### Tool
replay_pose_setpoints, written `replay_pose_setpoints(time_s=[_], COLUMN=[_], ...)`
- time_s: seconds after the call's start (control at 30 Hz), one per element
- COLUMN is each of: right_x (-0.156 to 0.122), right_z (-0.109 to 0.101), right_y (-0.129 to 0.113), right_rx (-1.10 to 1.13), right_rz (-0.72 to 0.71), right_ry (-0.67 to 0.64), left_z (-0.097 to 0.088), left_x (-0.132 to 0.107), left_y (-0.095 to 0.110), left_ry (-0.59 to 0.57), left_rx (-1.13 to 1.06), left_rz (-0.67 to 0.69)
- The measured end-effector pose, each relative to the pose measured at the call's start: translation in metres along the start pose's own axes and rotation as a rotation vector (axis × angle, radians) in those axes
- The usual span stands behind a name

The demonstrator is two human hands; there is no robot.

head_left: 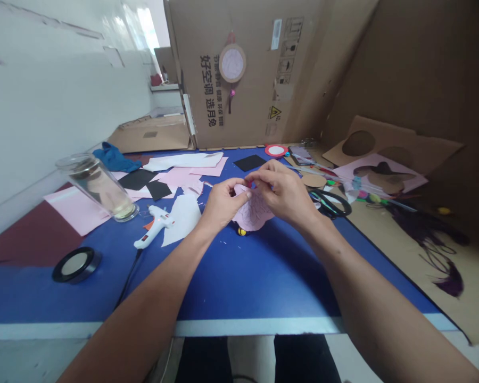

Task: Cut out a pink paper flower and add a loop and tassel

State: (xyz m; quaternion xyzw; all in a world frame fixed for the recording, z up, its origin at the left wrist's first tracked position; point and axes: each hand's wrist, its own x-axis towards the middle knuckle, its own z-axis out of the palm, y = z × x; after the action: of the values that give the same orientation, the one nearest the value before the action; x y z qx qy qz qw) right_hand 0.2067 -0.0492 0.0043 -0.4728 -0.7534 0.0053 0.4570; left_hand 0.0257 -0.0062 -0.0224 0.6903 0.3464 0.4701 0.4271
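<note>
My left hand [225, 203] pinches the upper left edge of a pink scalloped paper piece [256, 214] with dark lines drawn on it. At its top edge, the fingers of my right hand [282, 190] are closed around a small red bit [249, 184], which they mostly cover. A small yellow bell [241, 232] shows just under the paper's lower edge. Both hands are above the middle of the blue table [239, 287]. The back of the paper and the right fingertips are partly hidden.
Left are a glue gun [155, 227], a glass jar [99, 186], a black tape roll [75, 265] and paper scraps [183, 213]. Right lie scissors [331, 204], cut cardboard [387, 138] and dark tassels [419, 229]. A cardboard wall [255, 117] with a round ornament [232, 64] stands behind.
</note>
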Motion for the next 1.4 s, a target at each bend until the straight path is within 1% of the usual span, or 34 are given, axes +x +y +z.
replay_pose_setpoints(time_s=[0.17,0.27,0.33,0.4,0.5,0.57,0.7,0.87,1.13,1.23,1.4], right_x=[0.0,0.003,0.005,0.007,0.008,0.008,0.006,0.005,0.005,0.006,0.006], right_z=[0.001,0.001,0.0,-0.002,-0.005,-0.004,-0.001,0.003,0.005,0.003,0.0], right_y=[-0.001,-0.001,0.001,0.004,0.008,0.011,0.012,0.01,0.01,0.008,0.007], right_rx=[0.027,0.093,0.162,0.263,0.402,0.444,0.446,0.474,0.454,0.436,0.426], right_rz=[-0.003,0.036,0.105,0.208,0.342,0.38,0.426,0.439,0.431,0.421,0.437], right_ry=[-0.007,0.021,0.046,0.061,0.034,-0.002,-0.074,-0.096,-0.073,-0.071,-0.074], left_z=[0.001,0.002,0.002,0.002,0.001,0.0,0.001,0.002,0.003,0.003,0.003], left_x=[0.0,0.0,0.001,0.002,0.004,0.004,0.003,0.002,0.001,0.001,0.001], left_y=[-0.001,0.0,0.0,0.0,-0.001,-0.001,0.001,0.003,0.003,0.004,0.003], left_ry=[-0.012,-0.004,0.001,0.01,0.028,0.033,0.029,0.033,0.02,0.017,0.012], left_rx=[-0.074,-0.138,-0.204,-0.263,-0.305,-0.311,-0.335,-0.311,-0.252,-0.267,-0.363], left_rz=[-0.062,-0.111,-0.155,-0.196,-0.229,-0.238,-0.242,-0.239,-0.169,-0.184,-0.251])
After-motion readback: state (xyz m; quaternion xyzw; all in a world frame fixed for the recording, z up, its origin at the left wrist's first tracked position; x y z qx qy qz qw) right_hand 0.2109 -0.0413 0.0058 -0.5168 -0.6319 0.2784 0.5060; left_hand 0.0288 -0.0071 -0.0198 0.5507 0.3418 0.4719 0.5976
